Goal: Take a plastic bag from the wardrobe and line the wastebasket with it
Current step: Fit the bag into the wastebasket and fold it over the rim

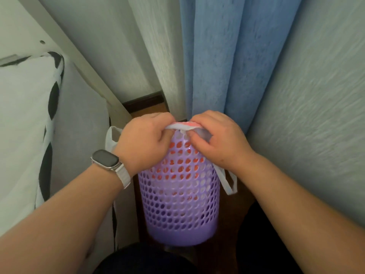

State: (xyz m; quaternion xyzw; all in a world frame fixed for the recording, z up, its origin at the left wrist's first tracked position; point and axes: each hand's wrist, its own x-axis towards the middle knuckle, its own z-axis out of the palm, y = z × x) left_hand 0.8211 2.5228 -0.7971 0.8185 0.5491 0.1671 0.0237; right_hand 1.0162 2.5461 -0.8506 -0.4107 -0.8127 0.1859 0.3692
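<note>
Both hands are up at the wastebasket's rim, centre of the frame. The left hand (pixel 144 141), with a watch (pixel 105 160) on its wrist, has its fingers (pixel 162 116) curled over the edge of the plastic bag (pixel 175 126) and grips it. The right hand (pixel 219 141) sits just beside it, fingers clenched on the same white edge. That edge runs as a taut band between the two hands, right over the rim.

The wastebasket (pixel 177 194) is purple and full of round holes. It stands upright on the wooden floor (pixel 146 109), low in the middle of the frame. The bag is inside it, white and red showing through the upper holes. One bag handle loops out left of the left hand, the other hangs down the basket's right side, under the right wrist.

A blue curtain (pixel 227 56) hangs behind the basket at upper centre. Bedding (pixel 23 115) in white with black patches fills the left edge.
</note>
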